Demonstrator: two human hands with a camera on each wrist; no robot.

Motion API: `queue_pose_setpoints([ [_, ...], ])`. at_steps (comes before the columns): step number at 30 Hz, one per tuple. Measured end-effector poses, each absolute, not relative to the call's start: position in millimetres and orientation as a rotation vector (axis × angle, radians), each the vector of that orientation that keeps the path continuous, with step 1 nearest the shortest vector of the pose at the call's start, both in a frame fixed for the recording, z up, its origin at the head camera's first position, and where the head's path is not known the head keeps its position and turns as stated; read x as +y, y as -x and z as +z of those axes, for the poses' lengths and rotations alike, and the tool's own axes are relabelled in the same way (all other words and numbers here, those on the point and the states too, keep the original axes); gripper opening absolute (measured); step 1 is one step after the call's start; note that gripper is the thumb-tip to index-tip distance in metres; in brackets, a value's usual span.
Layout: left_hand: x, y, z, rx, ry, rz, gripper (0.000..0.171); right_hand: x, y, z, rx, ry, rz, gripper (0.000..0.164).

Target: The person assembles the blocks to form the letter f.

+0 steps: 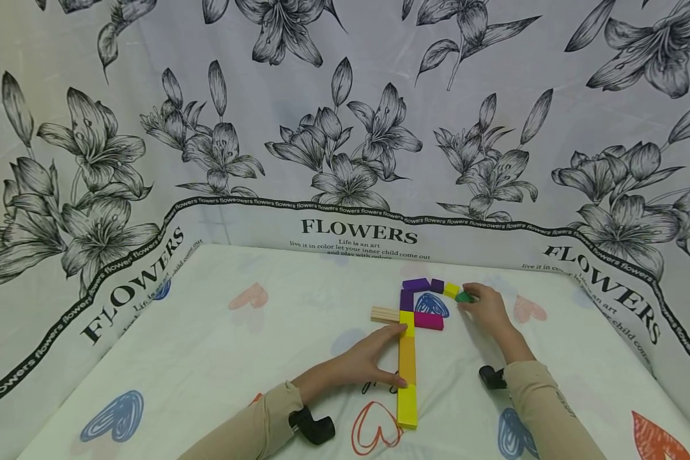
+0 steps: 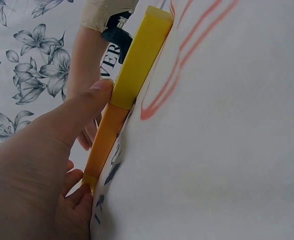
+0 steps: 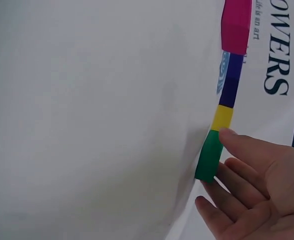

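Note:
My right hand (image 1: pixel 489 313) pinches a green wooden block (image 3: pixel 209 157) between thumb and fingers, at the end of a curved row. Beside it in that row lie a small yellow block (image 1: pixel 451 290), a dark purple block (image 1: pixel 437 285) and a violet block (image 1: pixel 416 285). Along the left side of a straight column rests my left hand (image 1: pixel 359 358), its thumb and fingers spread apart. The column has a long yellow block (image 2: pixel 139 55), an orange block (image 2: pixel 106 140) and another yellow block (image 1: pixel 407 324). The left thumb touches near the joint of the long yellow and orange blocks.
A purple block (image 1: pixel 407 300) stands above the column. A magenta block (image 1: pixel 429 321) extends right from it, and a plain wood-coloured piece (image 1: pixel 385 314) extends left. A white cloth with printed hearts (image 1: pixel 250 296) covers the table; a flower-printed curtain (image 1: pixel 345 147) hangs behind.

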State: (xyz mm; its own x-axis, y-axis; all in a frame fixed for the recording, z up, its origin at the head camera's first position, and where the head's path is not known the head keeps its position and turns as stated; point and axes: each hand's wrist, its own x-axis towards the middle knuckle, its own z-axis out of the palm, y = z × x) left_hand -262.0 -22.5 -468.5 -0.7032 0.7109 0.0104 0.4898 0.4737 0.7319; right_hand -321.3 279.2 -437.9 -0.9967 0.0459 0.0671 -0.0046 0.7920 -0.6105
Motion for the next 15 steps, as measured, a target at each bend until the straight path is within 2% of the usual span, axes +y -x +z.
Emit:
queue_pose_setpoints([
  [15, -22, 262, -469, 2.43, -1.035, 1.069, 0.099, 272, 335, -442, -2.85, 0.074, 0.965, 0.042],
])
